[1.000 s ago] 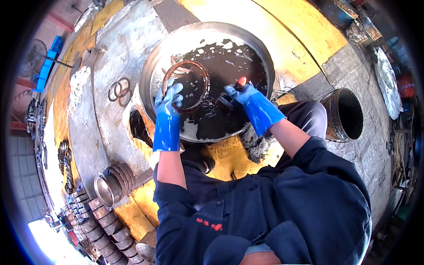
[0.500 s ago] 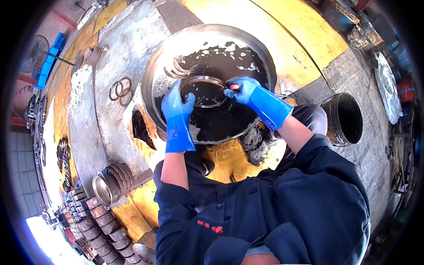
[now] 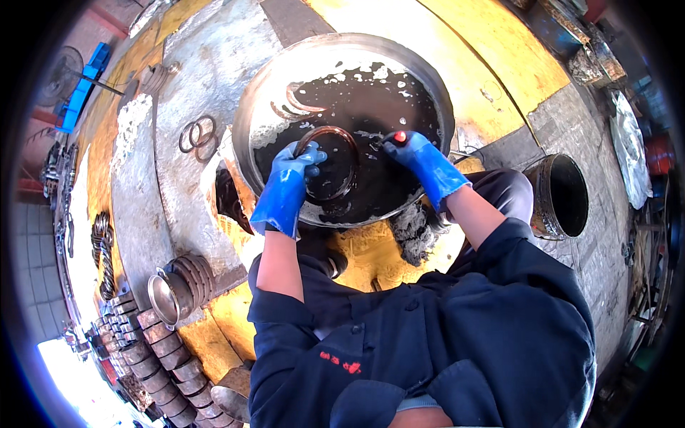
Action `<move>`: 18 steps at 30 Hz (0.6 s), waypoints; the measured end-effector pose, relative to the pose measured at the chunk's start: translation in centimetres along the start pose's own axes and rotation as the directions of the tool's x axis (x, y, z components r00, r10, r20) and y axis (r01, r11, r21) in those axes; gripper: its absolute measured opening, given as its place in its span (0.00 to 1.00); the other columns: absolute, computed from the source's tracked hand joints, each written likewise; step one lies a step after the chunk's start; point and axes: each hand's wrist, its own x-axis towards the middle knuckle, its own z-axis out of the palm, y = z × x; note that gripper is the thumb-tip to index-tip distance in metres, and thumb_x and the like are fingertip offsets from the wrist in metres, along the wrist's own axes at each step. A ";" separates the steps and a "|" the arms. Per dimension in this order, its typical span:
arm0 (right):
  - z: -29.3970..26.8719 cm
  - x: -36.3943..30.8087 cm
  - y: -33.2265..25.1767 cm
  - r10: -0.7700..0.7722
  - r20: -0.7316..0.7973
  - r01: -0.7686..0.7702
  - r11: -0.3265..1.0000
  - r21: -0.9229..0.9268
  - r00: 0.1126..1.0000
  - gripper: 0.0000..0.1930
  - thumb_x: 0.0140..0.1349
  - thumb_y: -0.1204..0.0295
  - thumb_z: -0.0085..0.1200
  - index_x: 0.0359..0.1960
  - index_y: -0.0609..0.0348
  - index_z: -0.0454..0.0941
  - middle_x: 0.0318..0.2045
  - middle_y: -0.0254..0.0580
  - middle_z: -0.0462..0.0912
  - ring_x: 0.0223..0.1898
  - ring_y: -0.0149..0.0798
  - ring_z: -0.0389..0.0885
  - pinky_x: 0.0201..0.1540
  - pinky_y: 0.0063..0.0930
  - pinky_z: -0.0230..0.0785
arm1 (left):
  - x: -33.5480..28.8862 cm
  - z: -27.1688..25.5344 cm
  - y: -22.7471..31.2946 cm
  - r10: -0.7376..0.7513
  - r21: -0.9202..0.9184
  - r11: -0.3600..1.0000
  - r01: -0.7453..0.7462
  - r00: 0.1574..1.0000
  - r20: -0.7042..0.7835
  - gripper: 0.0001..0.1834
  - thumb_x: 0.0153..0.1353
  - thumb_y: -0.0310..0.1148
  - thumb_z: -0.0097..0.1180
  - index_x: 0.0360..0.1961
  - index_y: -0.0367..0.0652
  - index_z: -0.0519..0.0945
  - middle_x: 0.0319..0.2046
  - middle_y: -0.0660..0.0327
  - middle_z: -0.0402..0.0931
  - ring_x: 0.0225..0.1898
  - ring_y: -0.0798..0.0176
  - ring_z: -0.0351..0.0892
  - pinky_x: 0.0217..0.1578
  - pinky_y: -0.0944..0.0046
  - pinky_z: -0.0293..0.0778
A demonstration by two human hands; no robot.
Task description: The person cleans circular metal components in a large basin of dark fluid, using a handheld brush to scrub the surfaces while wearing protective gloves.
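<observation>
Both my hands wear blue rubber gloves, over a wide round metal basin [image 3: 439, 82] of dark liquid with pale foam. My left hand [image 3: 291, 175] is closed on the left side of a brown metal ring [image 3: 354, 160], which is tilted with its lower part at the liquid. To the right, apart from the ring, my right hand [image 3: 414, 153] is closed round a small tool with a red end [image 3: 400, 136]; the glove hides its working end, so its kind does not show. Another curved ring [image 3: 303, 104] lies partly under the foam behind my left hand.
Several thin rings [image 3: 198, 135] lie on the floor left of the basin. A dark metal bucket [image 3: 560, 196] stands at the right. Stacked rings [image 3: 189, 285] and rows of rusty cylindrical parts [image 3: 171, 357] sit at the lower left. Dark grey sludge [image 3: 414, 235] lies by the basin's near edge.
My right hand has come away from the ring and moved a little right and down. The ring, still in my left hand, has tilted and sunk lower toward the liquid.
</observation>
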 end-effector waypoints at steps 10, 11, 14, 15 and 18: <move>0.2 0.3 -7.5 -0.518 -0.166 0.542 0.777 0.320 0.839 0.11 0.60 0.73 0.58 0.45 0.55 0.83 0.44 0.42 0.85 0.45 0.41 0.83 0.52 0.30 0.75 | -0.1 0.5 1.3 -0.128 -0.156 0.981 0.119 0.991 -0.050 0.12 0.63 0.34 0.60 0.48 0.46 0.81 0.32 0.65 0.84 0.19 0.79 0.62 0.19 0.77 0.57; -0.2 1.8 -5.5 -0.407 -0.136 0.423 0.791 0.442 0.903 0.11 0.62 0.73 0.57 0.46 0.55 0.83 0.44 0.42 0.86 0.45 0.39 0.84 0.52 0.29 0.75 | 0.4 1.6 1.6 -0.132 -0.198 0.972 0.125 0.991 -0.021 0.13 0.63 0.34 0.60 0.48 0.46 0.81 0.31 0.65 0.84 0.18 0.79 0.61 0.18 0.78 0.56; 0.8 0.7 -6.5 -0.355 -0.186 0.397 0.866 0.304 0.916 0.10 0.64 0.75 0.54 0.46 0.58 0.83 0.41 0.40 0.87 0.41 0.32 0.84 0.48 0.26 0.75 | -0.6 -0.4 1.6 -0.144 -0.252 0.960 0.123 0.987 -0.066 0.14 0.63 0.34 0.60 0.49 0.46 0.80 0.30 0.66 0.83 0.18 0.79 0.61 0.18 0.78 0.55; 0.8 0.6 -6.1 -0.296 -0.158 0.331 0.893 0.304 0.942 0.10 0.64 0.75 0.54 0.45 0.59 0.83 0.40 0.41 0.87 0.41 0.31 0.83 0.47 0.26 0.75 | -0.6 -0.5 1.3 -0.106 -0.288 0.954 0.086 0.993 -0.054 0.15 0.62 0.33 0.61 0.50 0.45 0.80 0.29 0.64 0.82 0.17 0.79 0.60 0.17 0.77 0.55; 1.0 0.6 -3.9 -0.222 -0.147 0.254 0.933 0.256 0.964 0.10 0.64 0.72 0.56 0.44 0.59 0.83 0.37 0.40 0.87 0.39 0.30 0.83 0.45 0.26 0.75 | 0.2 -0.3 1.3 -0.070 -0.308 0.949 0.062 0.997 -0.015 0.12 0.62 0.30 0.61 0.47 0.44 0.80 0.32 0.57 0.84 0.17 0.78 0.67 0.15 0.78 0.57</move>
